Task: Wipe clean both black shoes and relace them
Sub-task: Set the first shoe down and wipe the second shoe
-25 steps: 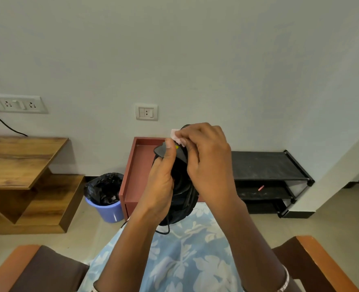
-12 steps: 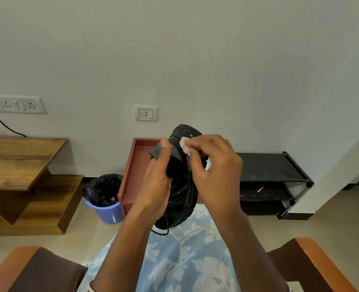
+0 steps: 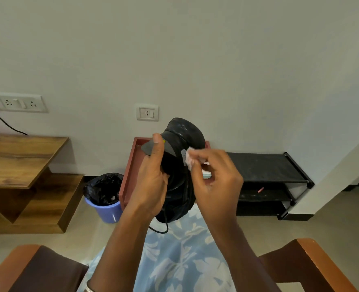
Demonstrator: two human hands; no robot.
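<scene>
Your left hand (image 3: 151, 182) is wrapped round the black shoe (image 3: 184, 131), holding it up in front of you over your lap with the toe end pointing up at the wall. The thumb is stretched up along the side and pressing on a grey flap (image 3: 147, 147) near the opening. It looks like the tongue, but I can't say for sure.

Your right hand (image 3: 214, 186) is pinching a small pinkish-white wipe (image 3: 189, 160) between thumb and fingertips. The wipe is touching the right side of the shoe just below the toe, and your other fingers are loosely curled. A black lace (image 3: 162, 229) dangles out of the low end of the shoe and loops just above the blue floral cloth (image 3: 180, 262) on your lap.

Right behind the shoe there's a reddish-brown box (image 3: 129, 173) by the wall, partly hidden by your hands. Left of it sits a blue bucket (image 3: 109, 210) with a black liner, and further left a wooden table (image 3: 20, 159) with a lower step. Off to the right is a black shoe rack (image 3: 265, 167) with a small red thing (image 3: 260, 189) on its lower shelf, too small to make out.

Up on the wall you've got a switch plate (image 3: 147, 112) above the shoe. There's also a socket panel (image 3: 19, 103) over the table, with a black cable (image 3: 3, 123) running down from it. Chair arms (image 3: 315, 258) show at both bottom corners.
</scene>
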